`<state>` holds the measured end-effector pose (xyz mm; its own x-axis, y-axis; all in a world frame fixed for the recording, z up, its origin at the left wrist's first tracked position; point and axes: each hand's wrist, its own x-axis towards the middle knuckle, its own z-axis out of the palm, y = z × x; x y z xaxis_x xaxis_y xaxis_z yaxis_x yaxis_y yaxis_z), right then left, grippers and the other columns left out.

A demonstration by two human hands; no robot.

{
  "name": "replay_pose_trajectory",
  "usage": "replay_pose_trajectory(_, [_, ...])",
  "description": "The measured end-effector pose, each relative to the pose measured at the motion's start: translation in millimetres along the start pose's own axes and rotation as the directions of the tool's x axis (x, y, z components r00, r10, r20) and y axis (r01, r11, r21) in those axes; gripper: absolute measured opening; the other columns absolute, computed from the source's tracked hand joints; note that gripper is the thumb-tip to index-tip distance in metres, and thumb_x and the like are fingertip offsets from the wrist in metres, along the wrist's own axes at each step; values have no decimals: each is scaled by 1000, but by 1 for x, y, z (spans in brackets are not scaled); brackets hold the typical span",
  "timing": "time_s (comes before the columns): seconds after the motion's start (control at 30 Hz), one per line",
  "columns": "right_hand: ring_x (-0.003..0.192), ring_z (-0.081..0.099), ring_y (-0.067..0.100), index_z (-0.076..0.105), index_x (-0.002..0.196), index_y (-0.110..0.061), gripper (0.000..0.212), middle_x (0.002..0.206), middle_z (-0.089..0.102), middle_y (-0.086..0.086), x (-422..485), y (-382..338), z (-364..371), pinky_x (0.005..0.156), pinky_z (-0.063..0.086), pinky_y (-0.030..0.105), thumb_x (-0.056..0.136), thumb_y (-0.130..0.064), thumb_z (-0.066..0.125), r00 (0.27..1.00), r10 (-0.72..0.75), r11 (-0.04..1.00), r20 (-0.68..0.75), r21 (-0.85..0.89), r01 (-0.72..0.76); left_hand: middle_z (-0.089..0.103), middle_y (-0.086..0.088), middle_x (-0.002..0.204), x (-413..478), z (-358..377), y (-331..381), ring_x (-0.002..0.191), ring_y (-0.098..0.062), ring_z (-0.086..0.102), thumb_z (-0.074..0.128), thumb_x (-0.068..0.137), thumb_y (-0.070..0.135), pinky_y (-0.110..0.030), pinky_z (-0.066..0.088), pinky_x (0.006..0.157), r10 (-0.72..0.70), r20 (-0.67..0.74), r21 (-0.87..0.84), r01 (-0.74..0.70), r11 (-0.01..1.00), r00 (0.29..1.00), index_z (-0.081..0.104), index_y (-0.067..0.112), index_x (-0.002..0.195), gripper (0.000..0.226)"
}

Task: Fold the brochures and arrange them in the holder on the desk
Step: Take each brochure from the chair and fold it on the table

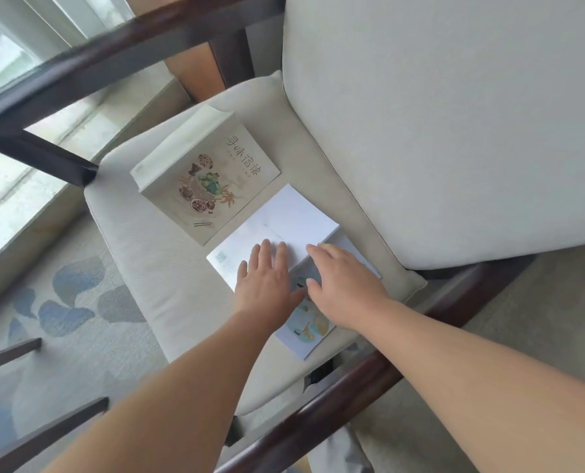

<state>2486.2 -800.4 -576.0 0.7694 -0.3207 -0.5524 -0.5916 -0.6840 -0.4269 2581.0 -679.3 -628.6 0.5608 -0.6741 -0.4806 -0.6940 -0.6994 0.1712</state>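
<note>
Folding a brochure (284, 216) on a chair cushion (154, 240)
Left hand (267, 285) and right hand (345, 288) are pressing flat, fingers straight; folding seems early, no holder is showing.

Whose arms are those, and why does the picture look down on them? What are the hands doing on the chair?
The arms belong to a person wearing a small camera on their head, so you see what they see, looking down. The only picture comes from there. The left hand and the right hand lie flat with straight fingers on a white paper brochure. They press it onto the cream fabric seat cushion of a dark wooden chair. Nothing is gripped. Beside the brochure lies a thick pale book with drawn food on its cover. No brochure holder shows here.
</note>
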Motion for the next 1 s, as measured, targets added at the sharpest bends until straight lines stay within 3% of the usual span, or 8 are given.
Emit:
replay_pose_trajectory(0.13, [146, 19, 15, 20, 154, -20, 58, 160, 21, -2, 6, 10, 5, 112, 31, 36, 101, -33, 39, 1000, 13, 1000, 0, 3, -13, 13, -10, 153, 12, 12, 10, 143, -30, 11, 47, 86, 60, -51, 24, 111, -59, -13, 32, 59, 998, 998, 8, 20, 149, 84])
replay_pose_trajectory(0.37, [142, 25, 16, 23, 153, -21, 57, 157, 25, -4, 9, 13, 6, 106, 34, 36, 100, -33, 42, 999, 15, 1000, -28, 24, -15, 29, -8, 142, 13, 23, 12, 134, -28, 27, 51, 91, 41, -44, 41, 92, -74, -92, 24, 76, 997, 993, 22, 21, 140, 60])
replay_pose_trajectory(0.47, [138, 31, 17, 23, 152, -22, 57, 155, 26, -3, 6, 12, 3, 101, 41, 37, 99, -33, 43, 998, 31, 999, -47, 40, -29, 40, -2, 129, 13, 19, 11, 121, -22, 39, 49, 94, 33, -37, 45, 73, -43, -91, 4, 44, 999, 995, 27, 24, 136, 48])
replay_pose_trajectory(0.53, [132, 37, 18, 23, 151, -24, 57, 152, 28, -4, 3, 9, -1, 93, 45, 36, 99, -32, 44, 996, 45, 998, -75, 50, -42, 49, 3, 113, 11, 11, 10, 105, -20, 49, 46, 95, 26, -34, 37, 57, -22, -94, -48, 18, 999, 995, 33, 27, 132, 38])
replay_pose_trajectory(0.67, [121, 46, 22, 14, 153, -27, 68, 147, 30, -2, -2, -6, -19, 78, 39, 32, 95, -31, 49, 981, 62, 994, -186, 95, -45, 64, 3, 90, -1, -24, 6, 78, -27, 59, 44, 95, 27, -31, 36, 55, -70, -85, -153, 56, 987, 994, 45, 34, 122, 29])
replay_pose_trajectory(0.77, [121, 47, 23, 5, 154, -25, 77, 147, 28, 0, -9, -28, -40, 83, 45, 36, 93, -31, 52, 965, 51, 993, -259, 119, -20, 58, 2, 75, -20, -60, -7, 68, -29, 52, 40, 95, 31, -31, 37, 55, -155, -96, -275, 123, 954, 983, 49, 41, 116, 25])
replay_pose_trajectory(0.87, [128, 43, 24, 0, 155, -20, 81, 151, 27, 3, -18, -60, -62, 88, 43, 36, 94, -31, 52, 953, 37, 988, -299, 151, 9, 61, 5, 79, -48, -99, -28, 72, -24, 55, 43, 92, 32, -28, 36, 50, -270, -110, -457, 193, 868, 956, 53, 42, 115, 27])
replay_pose_trajectory(1.0, [134, 38, 27, 3, 155, -19, 79, 155, 23, 7, -30, -115, -87, 98, 41, 38, 95, -39, 50, 952, -6, 989, -307, 141, 52, 60, 9, 72, -94, -150, -58, 69, -17, 57, 49, 91, 29, -27, 39, 52, -389, -135, -663, 208, 719, 911, 62, 31, 102, 17])
